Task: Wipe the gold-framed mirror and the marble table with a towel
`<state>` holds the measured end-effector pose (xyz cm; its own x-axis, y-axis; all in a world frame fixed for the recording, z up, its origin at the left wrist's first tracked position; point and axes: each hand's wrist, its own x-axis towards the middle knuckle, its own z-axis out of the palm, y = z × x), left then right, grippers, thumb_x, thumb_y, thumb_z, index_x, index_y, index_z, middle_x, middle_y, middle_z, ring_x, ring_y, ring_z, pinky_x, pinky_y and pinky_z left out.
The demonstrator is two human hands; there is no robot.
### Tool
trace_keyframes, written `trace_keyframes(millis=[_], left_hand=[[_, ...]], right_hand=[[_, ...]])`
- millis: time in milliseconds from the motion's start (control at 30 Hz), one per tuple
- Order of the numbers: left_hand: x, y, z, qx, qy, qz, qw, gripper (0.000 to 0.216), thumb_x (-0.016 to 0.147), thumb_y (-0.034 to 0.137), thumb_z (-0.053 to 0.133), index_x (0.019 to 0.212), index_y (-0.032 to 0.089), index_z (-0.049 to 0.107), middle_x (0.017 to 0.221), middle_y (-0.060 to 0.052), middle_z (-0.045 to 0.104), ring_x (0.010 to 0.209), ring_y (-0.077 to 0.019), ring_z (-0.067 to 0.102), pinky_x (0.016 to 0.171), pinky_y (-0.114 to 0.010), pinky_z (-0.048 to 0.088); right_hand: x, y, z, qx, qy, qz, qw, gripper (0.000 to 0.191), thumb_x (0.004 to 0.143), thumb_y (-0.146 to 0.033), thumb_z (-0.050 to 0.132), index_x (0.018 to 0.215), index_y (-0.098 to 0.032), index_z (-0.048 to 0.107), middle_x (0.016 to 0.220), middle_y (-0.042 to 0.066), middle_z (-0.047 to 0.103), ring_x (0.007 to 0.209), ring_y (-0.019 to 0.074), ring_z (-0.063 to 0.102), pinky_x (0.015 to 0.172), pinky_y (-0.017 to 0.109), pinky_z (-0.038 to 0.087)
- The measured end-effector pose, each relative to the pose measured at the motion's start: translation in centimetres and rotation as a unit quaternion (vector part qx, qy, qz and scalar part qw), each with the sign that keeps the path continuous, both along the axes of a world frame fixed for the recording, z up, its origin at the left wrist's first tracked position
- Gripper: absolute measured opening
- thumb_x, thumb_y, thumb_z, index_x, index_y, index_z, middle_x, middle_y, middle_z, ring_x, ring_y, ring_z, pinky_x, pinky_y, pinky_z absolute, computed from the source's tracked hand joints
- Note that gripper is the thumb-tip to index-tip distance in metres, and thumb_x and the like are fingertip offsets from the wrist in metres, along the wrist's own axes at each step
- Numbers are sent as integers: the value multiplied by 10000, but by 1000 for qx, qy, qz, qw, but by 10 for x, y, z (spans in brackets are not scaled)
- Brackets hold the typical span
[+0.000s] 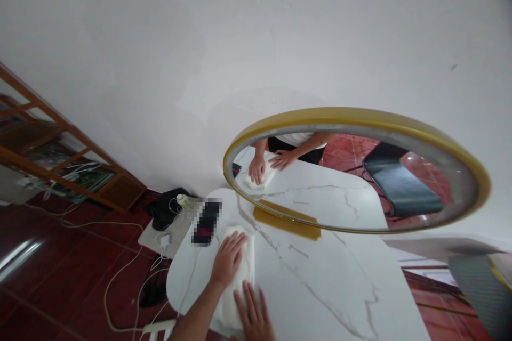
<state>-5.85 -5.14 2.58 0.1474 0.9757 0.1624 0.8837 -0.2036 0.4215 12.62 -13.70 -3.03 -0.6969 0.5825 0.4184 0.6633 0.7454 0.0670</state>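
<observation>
A white folded cloth [244, 272] lies on the white marble table [320, 282] near its left end. My left hand [229, 257] rests flat on the cloth's upper part, fingers stretched out. At the near end of the cloth my right hand [253, 313] lies flat too, fingers spread. A round gold-framed mirror [356, 170] stands on the table beyond the cloth and reflects both hands on it. Neither hand grips anything.
A dark phone [206, 222] lies on the table just left of the cloth. Beside the table, a low stand holds a charger [165, 240], cables and a dark bag [166, 206]. A wooden shelf [60, 160] stands at left. The mirror shows a dark chair.
</observation>
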Motion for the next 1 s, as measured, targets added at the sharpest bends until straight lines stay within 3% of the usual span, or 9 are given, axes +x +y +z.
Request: trace_keyframes(millis=[167,367,467,633,1000], left_hand=[[-1,6,-2,4,4,9,1000,505,902,157,325,1382,316,321,1384,12,443,1328,-165,321,1076,-424,333],[-6,33,-7,4,11,27,1000,495,909,167,312,1385,304,316,1397,17,428,1336,-155,303,1080,-418,318],[-10,50,-10,17,11,35,999,494,905,164,319,1380,298,329,1391,4,438,1333,-161,310,1078,-423,316],[-15,78,-13,35,13,42,998,486,897,158,336,1365,288,362,1386,-8,445,1327,-174,323,1072,-435,318],[-21,116,-10,39,7,43,998,481,889,157,346,1359,258,378,1391,-36,437,1326,-199,325,1070,-464,305]], right_hand=[[-7,3,-4,29,8,-32,999,633,837,-501,389,1389,-194,352,1330,88,488,1349,249,234,1115,458,69],[-16,24,6,-87,14,-27,996,841,750,-586,435,1429,-128,248,1411,110,374,1363,305,167,1120,441,1],[-21,39,17,-142,18,-24,989,906,722,-605,458,1442,-123,195,1446,105,308,1364,319,151,1117,445,35],[-31,62,35,-206,18,-31,978,910,747,-612,440,1453,-132,125,1486,98,201,1366,322,132,1098,462,123],[-38,101,49,-270,27,-38,962,879,780,-550,459,1455,-137,76,1508,92,58,1370,333,93,1091,497,145]])
